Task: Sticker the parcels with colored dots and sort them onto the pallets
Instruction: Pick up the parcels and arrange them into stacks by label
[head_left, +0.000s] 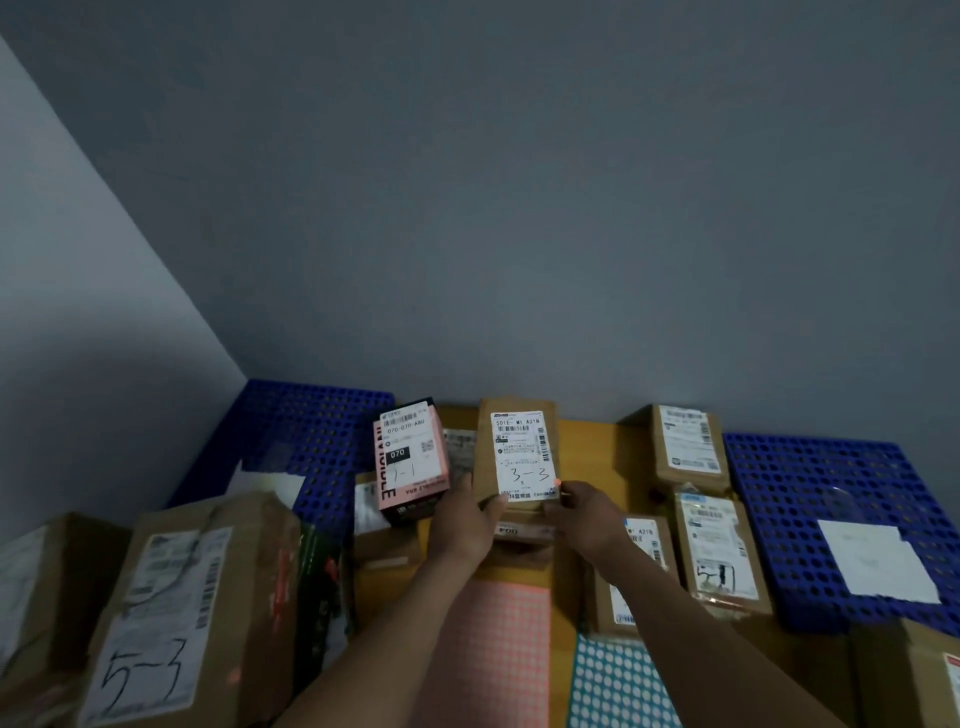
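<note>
Left hand (465, 525) and right hand (587, 519) grip a brown parcel (487, 457) hand-marked 3-3.

Grey wall (519, 208), yellow tabletop (597, 452)

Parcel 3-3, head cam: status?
Left hand grips parcel 3-3, tilted up. Right hand pinches its label corner at a pink dot. Pink box close beside, not blocking.

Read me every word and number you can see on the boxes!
"3-3", handwritten: held parcel
"501E M1 A21B": held parcel
"070": pink box
"1-1": pink box
"INVISIBLE": pink box's side
"5-3": big carton
Remaining small print: too blurred.
</note>
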